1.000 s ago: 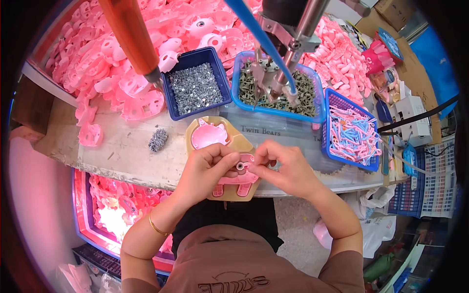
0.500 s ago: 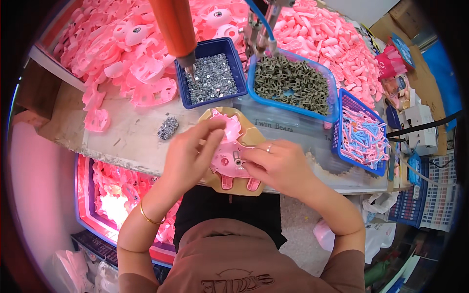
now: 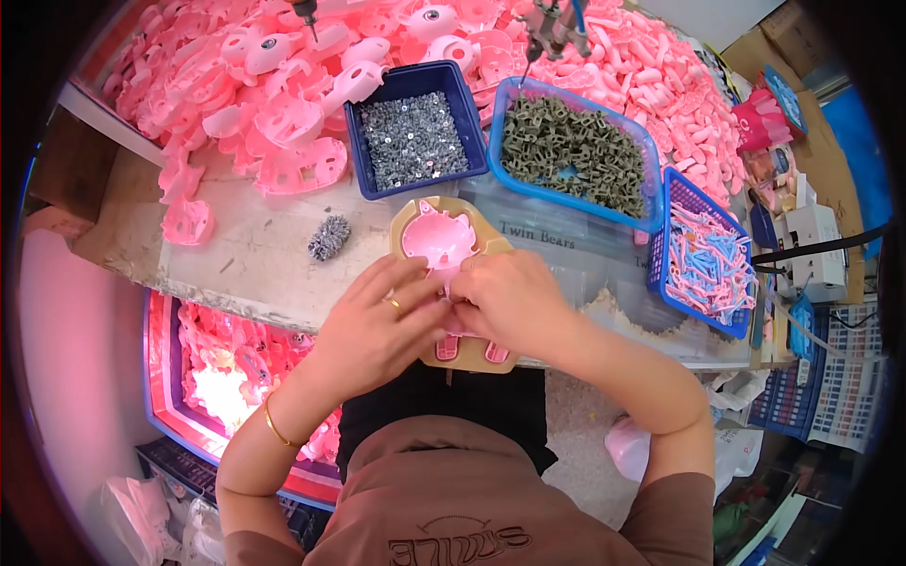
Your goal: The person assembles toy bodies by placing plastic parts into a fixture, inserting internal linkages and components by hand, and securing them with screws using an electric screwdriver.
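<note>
Pink plastic, a pig-shaped shell (image 3: pixel 439 241), sits nested in a tan jig (image 3: pixel 491 351) at the desk's (image 3: pixel 255 269) near edge, which keeps it from sliding. Left hand (image 3: pixel 377 325) and right hand (image 3: pixel 510 300) meet over its lower half, fingertips pinching a small part there, with the screw tray (image 3: pixel 413 141) and grey-part tray (image 3: pixel 571 151) just beyond, within easy reach.

A pale, scuffed workbench (image 3: pixel 255 259) carries everything. Across its far side sprawls a heap of pink plastic shells (image 3: pixel 283 75). In front of that heap stand three trays in a row: a dark blue tray of small silver screws (image 3: pixel 412 141), a lighter blue tray of grey-green parts (image 3: pixel 566 156), and a blue basket of pink and blue strips (image 3: pixel 703 255) near the right end. A small clump of screws (image 3: pixel 328 238) lies loose on the bare top. At the near edge sits a tan mould block (image 3: pixel 472 245) with a pink piece (image 3: pixel 436 241) laid in it.
</note>
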Demonstrator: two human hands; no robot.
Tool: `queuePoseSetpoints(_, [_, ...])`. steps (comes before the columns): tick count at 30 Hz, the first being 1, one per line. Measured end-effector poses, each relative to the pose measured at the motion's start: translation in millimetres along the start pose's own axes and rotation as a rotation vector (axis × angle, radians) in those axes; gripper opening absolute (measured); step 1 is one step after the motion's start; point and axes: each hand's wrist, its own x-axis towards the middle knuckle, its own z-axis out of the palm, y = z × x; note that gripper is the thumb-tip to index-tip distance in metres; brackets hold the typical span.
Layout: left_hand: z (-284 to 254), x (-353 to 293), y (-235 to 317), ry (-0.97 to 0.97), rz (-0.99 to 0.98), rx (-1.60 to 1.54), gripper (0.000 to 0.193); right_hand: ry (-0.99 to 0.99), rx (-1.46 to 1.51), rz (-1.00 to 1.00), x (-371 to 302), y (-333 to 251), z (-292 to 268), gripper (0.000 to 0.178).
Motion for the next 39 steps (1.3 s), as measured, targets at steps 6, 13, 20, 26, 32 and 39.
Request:
queuePoseSetpoints(6, [2.5,-6.1,0.9,-0.227,0.03,0.074,0.038,0.144,0.114,-0.07,-23.6,1.9,-5.4,0.017])
queuePoseSetpoints(13, [8.9,-7.7,5.9,-0.168,-0.007,0.038,0.034,0.26,0.045,-0.044,-55.7,14.3,-2.6,0.014])
queuePoseSetpoints(20, [10.1,-4.8,6.8,-0.165,-0.019,0.034,0.034,0.343,0.001,-0.005,-54.6,20.4,3.2,0.013])
queuePoseSetpoints(26, [7.2,-5.8,5.6,-0.149,-0.014,0.031,0.034,0.223,-0.089,0.008,-45.8,16.1,-3.0,0.015])
queuePoseSetpoints(32, [2.5,0.2,4.4,-0.115,0.002,0.09,0.029,0.768,0.415,-0.24,57.3,-33.6,-61.3,0.052])
queuePoseSetpoints(39, [-10.5,36.1,-42.7,0.025,-0.177,0.189,0.009,0.713,0.48,-0.193,178.7,-31.7,-128.8,0.061])
